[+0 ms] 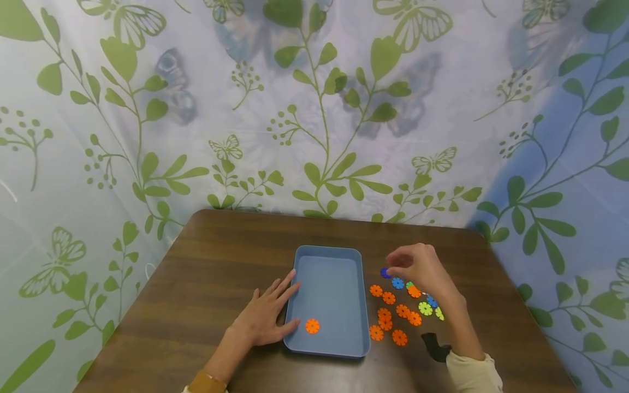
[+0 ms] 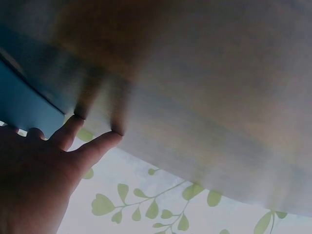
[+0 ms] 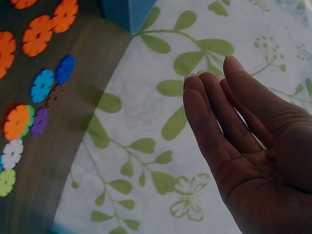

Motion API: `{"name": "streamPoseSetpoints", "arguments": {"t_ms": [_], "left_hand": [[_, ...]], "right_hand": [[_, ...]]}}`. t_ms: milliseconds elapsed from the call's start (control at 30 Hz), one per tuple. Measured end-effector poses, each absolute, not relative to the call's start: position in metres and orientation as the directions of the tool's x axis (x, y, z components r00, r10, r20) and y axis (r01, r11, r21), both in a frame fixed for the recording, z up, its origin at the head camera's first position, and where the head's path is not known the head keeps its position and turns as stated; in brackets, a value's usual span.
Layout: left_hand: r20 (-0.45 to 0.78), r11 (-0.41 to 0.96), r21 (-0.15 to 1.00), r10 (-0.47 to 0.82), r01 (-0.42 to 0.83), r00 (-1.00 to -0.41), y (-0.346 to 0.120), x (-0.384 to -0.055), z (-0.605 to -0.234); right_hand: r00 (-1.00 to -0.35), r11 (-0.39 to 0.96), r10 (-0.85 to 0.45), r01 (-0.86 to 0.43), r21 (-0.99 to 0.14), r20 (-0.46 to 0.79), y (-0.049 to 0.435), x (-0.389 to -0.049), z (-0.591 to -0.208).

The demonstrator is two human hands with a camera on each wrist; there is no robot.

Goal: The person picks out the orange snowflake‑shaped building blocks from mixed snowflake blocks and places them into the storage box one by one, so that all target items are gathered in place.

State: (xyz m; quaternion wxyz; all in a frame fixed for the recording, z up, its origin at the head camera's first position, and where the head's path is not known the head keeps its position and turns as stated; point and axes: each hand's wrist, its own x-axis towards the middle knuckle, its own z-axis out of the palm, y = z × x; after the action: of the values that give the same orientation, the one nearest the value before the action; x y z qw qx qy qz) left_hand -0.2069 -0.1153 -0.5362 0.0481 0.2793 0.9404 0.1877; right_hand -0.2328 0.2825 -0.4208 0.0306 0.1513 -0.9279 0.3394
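Note:
A grey-blue tray [image 1: 339,295] lies on the table with one orange flower-shaped disc [image 1: 312,326] inside, near its front left corner. My left hand [image 1: 263,315] is spread flat at the tray's left side, fingertips and thumb reaching over the rim. To the right of the tray, my right hand [image 1: 421,268] hovers above the scattered discs, fingers slightly bent. In the right wrist view nothing sits between the thumb and fingers of the right hand [image 3: 253,141]. A dark blue disc [image 1: 385,272] is nearest its fingertips in the head view, with a lighter blue disc [image 1: 397,283] just in front.
Several orange discs [image 1: 385,319] lie along the tray's right side. Yellow-green [image 1: 425,309], white [image 3: 12,154], purple [image 3: 39,121] and brown [image 3: 55,96] discs lie farther right. A black object [image 1: 434,347] rests near the right forearm. Behind the wooden table [image 1: 236,240] hangs a leaf-patterned curtain [image 1: 275,180].

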Motion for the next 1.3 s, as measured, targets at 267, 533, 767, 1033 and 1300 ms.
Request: {"name": "streamPoseSetpoints", "arguments": {"t_ms": [267, 533, 767, 1033, 1300], "left_hand": [[0.017, 0.770, 0.388, 0.543, 0.506, -0.839, -0.116, -0.207, -0.537], [0.022, 0.770, 0.395, 0.538, 0.501, -0.843, -0.116, -0.206, -0.538], [0.027, 0.769, 0.386, 0.542, 0.509, -0.840, -0.116, -0.206, -0.538], [0.029, 0.770, 0.382, 0.542, 0.511, -0.840, -0.117, -0.205, -0.536], [0.031, 0.768, 0.386, 0.543, 0.511, -0.839, -0.115, -0.204, -0.536]], "right_hand": [[-0.978, 0.751, -0.188, -0.199, -0.630, 0.085, 0.307, -0.236, -0.449], [-0.985, 0.761, -0.166, -0.154, -0.631, 0.041, 0.330, -0.244, -0.476], [-0.991, 0.788, -0.133, -0.090, -0.609, -0.025, 0.346, -0.249, -0.495], [-0.991, 0.796, -0.121, -0.062, -0.602, -0.059, 0.351, -0.254, -0.509], [-0.993, 0.837, -0.101, -0.049, -0.545, -0.066, 0.350, -0.257, -0.517]]}}
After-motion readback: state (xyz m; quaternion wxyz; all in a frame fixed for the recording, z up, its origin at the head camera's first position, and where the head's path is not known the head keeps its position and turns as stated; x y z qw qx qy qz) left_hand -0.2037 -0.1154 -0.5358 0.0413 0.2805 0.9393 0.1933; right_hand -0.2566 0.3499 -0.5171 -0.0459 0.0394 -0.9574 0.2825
